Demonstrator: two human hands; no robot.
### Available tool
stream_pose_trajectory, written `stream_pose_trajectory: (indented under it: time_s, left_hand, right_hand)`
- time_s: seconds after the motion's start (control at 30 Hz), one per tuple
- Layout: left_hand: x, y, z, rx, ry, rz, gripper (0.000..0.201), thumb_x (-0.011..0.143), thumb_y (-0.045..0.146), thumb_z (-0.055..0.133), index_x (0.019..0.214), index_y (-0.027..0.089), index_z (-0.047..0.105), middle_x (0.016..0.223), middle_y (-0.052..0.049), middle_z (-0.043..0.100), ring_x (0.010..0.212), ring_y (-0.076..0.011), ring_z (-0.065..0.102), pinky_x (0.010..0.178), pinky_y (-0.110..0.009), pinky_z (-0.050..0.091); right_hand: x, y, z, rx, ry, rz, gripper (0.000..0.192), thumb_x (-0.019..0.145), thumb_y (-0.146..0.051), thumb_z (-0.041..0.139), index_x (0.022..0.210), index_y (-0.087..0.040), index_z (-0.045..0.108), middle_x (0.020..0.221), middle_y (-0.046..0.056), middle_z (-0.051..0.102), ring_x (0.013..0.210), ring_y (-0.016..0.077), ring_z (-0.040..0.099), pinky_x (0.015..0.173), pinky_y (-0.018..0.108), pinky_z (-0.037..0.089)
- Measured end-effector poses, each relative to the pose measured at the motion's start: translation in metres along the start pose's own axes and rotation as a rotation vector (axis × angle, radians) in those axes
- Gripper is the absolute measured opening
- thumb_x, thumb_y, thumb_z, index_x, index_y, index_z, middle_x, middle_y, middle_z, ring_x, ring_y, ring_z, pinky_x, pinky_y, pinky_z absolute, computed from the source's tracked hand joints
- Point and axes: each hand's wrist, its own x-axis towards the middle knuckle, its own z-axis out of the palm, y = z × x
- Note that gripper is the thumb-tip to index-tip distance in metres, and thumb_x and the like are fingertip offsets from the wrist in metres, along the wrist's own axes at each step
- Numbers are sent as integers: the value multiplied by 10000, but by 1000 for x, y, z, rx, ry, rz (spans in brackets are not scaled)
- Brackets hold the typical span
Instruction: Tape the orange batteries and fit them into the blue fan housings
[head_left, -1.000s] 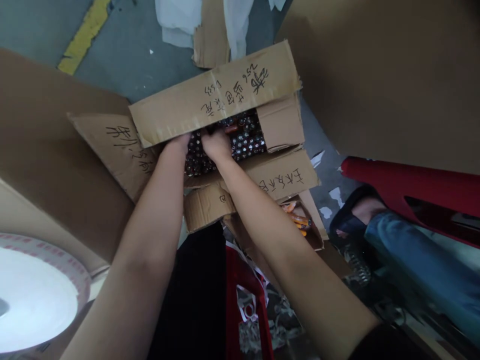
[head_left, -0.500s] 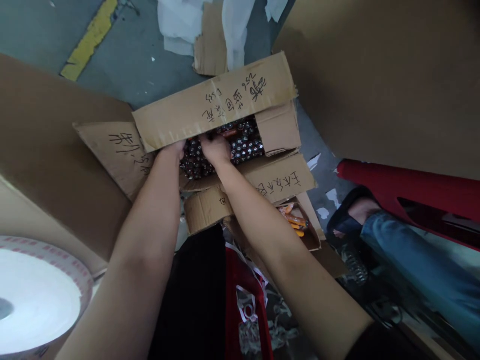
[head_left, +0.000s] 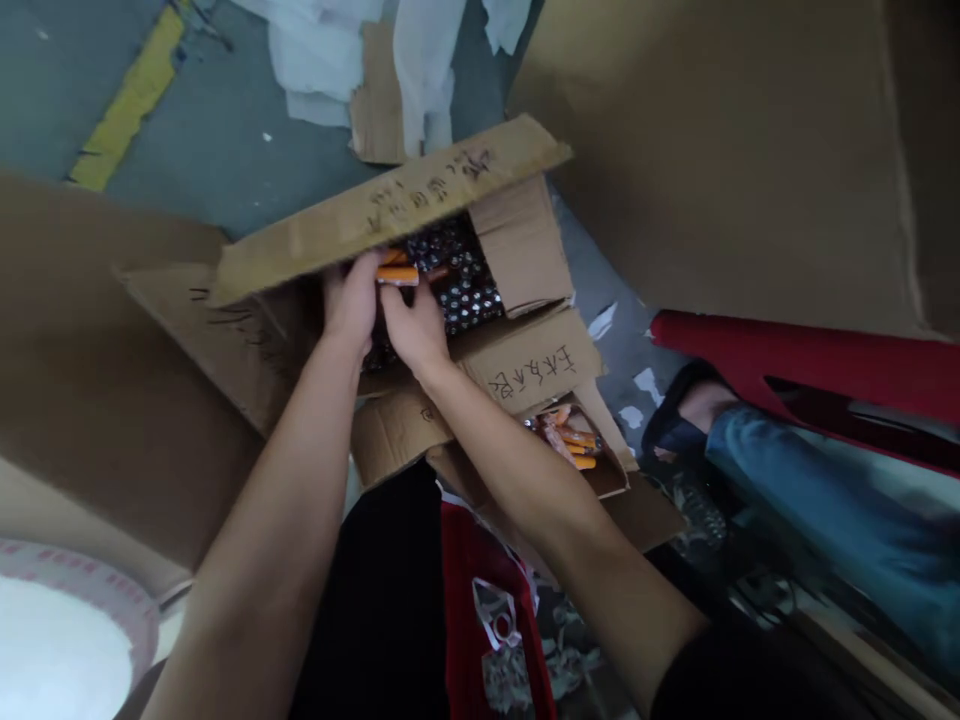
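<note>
An open cardboard box (head_left: 517,235) holds rows of small dark round ends with shiny spots (head_left: 469,270); their kind I cannot make out. My left hand (head_left: 352,305) reaches in at its left side, fingers closed by the orange cylinders (head_left: 397,274), which lie across between my hands. Beside it, my right hand (head_left: 416,325) is in the box just below these cylinders, thumb toward the left hand. Most of its fingers are hidden among the dark pieces. A brownish-orange piece (head_left: 439,272) lies at its fingertips.
A smaller box (head_left: 611,478) with orange pieces (head_left: 581,448) stands nearer to me. Large cardboard boxes (head_left: 712,150) rise at both sides. A person's leg in jeans (head_left: 810,500) and a red panel (head_left: 787,355) are at the right. A white roll (head_left: 60,640) sits lower left.
Orange cylinders now show between my hands, raised above the dark pieces. My left hand has come up into fuller view. The far flap has tilted, and the view has shifted.
</note>
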Motion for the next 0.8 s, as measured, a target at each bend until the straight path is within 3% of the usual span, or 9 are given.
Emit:
stream_pose_trajectory:
  time_s: [0.1,0.23,0.33,0.43,0.53,0.63,0.67,0.73,0.8]
  left_hand:
    - [-37,35,3,-255,-51,39,340,879,359,602,1155,178,683,1170,-62,810,1147,-265,784,1066,-407,659]
    - [-123,74,-5,-351,-156,166,389,743,383,702,1123,321,762,1232,27,808,1230,-302,765,1118,-462,642]
    - [-187,90,-12,-319,-473,138,456,712,373,767,1143,519,792,1296,113,804,1248,-320,768,1084,-507,657]
    - [-225,91,4,-227,-918,45,546,779,449,767,1315,551,744,1400,37,779,1280,-323,757,1102,-542,642]
    - [-240,81,43,-1,-1218,54,769,920,573,633,1640,326,525,1627,-128,624,1550,-350,556,1302,-589,458]
    - [-245,80,69,369,-1321,119,909,969,577,606,1744,191,327,1749,-216,454,1690,-421,309,1377,-672,253]
    - [-244,83,69,482,-1339,153,903,966,579,622,1738,194,351,1746,-223,456,1671,-451,340,1360,-689,275]
    - [-233,94,57,623,-1369,231,769,969,594,622,1645,238,535,1605,-210,626,1489,-472,586,1243,-671,457]
    - [-208,104,32,612,-1317,263,574,999,612,569,1448,290,725,1297,-145,811,1162,-389,779,1030,-562,611]
  right_hand:
    - [-29,5,-15,-32,115,-77,596,1167,-412,246,1679,-183,449,1618,136,626,1528,245,581,1189,381,517]
    - [-119,28,-54,-5,224,-26,624,1095,-352,483,1712,-265,442,1594,119,655,1597,282,512,1253,486,493]
    - [-212,58,-74,115,315,76,682,1020,-287,562,1696,-279,473,1634,131,617,1572,262,550,1224,434,548]
    - [-281,98,-80,321,475,217,729,977,-316,578,1699,-298,474,1540,159,688,1426,289,683,1099,459,638]
    - [-298,140,-84,660,625,300,645,945,-439,653,1563,-258,627,1380,160,782,1268,320,761,1089,524,627]
    - [-287,169,-97,763,583,363,683,845,-564,773,1429,-217,705,1336,152,802,1245,331,764,1115,541,606]
    - [-285,175,-104,706,540,370,700,822,-590,788,1414,-225,712,1345,151,800,1257,337,758,1106,541,612]
    - [-286,179,-122,460,456,345,656,828,-608,770,1370,-240,738,1360,151,795,1286,353,747,1085,550,622]
    - [-288,176,-144,111,395,262,495,870,-567,733,1234,-238,796,1306,153,812,1246,372,763,1071,573,623]
